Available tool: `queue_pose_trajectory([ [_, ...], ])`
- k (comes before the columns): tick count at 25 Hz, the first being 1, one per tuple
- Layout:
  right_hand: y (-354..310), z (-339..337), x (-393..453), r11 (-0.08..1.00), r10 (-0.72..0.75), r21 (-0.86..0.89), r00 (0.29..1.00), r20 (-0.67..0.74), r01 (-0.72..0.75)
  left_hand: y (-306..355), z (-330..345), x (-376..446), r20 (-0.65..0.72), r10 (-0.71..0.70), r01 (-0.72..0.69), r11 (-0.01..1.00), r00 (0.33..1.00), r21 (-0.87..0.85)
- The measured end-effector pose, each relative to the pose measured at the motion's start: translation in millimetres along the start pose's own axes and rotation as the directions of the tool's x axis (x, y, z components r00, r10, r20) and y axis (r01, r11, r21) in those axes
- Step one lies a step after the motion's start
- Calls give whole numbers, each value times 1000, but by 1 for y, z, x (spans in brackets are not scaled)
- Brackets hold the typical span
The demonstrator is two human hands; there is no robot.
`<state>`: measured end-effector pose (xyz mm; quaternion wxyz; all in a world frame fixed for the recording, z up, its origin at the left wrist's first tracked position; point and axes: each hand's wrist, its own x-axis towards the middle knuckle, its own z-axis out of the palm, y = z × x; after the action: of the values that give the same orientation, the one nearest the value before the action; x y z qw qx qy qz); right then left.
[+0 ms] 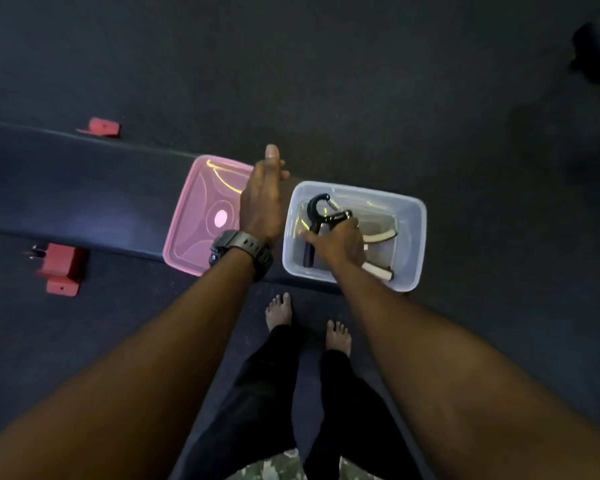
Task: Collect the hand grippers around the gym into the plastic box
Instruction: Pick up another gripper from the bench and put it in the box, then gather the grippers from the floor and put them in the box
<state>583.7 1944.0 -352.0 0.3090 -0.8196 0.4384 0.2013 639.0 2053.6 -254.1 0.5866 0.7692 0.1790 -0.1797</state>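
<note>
Dark rubber gym floor [361,81] all round, dim light. Nearest: bare feet [279,311] and dark trousers, just short of the padded counter [66,192] running left to right across the view, red brackets [61,268] at its left side.

On the counter's right end, clear plastic box [411,237], open; pink lid [194,220] flat beside it on the left, touching or nearly so.

Right hand [340,242] down inside the box, fingers curled round one handle of a black hand gripper [321,216]; exact hold partly hidden by the back of the hand. Gripper tilted, spring coil and loop toward the far wall of the box, free handle pointing back toward the near-left corner; long axis roughly near-to-far. Beneath and right of it, a second gripper [378,251] with pale handles, already lying on the box floor, handles pointing right.

Left hand [262,199], watch [241,252] on the wrist, between lid and box, over the lid's right edge; fingers straight and together, pointing away, gripping nothing. Contact with lid or box wall not clear.

Judged step: release of the black gripper in the box, only a letting-go needed, since it sits within the walls. Right hand the one engaged; left nearer the lid, well placed to take it if closing follows. More grippers elsewhere: none in view.
</note>
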Motion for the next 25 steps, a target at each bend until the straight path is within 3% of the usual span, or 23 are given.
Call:
queue_pose_trajectory([
  [3,-6,9,16,994,-12,-110,999,-50,6,-12,6,11,53,-23,23,1000,998,-9],
  [6,2,-1,25,995,-14,-97,999,31,17,-3,11,9,53,-44,44,999,998,-1],
  [10,-2,-61,24,964,-52,266,995,87,27,42,20,-7,46,36,-35,999,998,-16],
  [15,-66,-198,-7,731,-276,653,961,20,197,164,33,-45,2,251,-250,964,968,-95],
  [21,-148,-381,-99,483,-495,763,853,-167,430,325,18,-118,-51,541,-542,828,840,-142],
  [25,-188,-476,-179,274,-612,778,726,-313,566,404,-7,-177,-100,685,-690,700,722,-185],
])
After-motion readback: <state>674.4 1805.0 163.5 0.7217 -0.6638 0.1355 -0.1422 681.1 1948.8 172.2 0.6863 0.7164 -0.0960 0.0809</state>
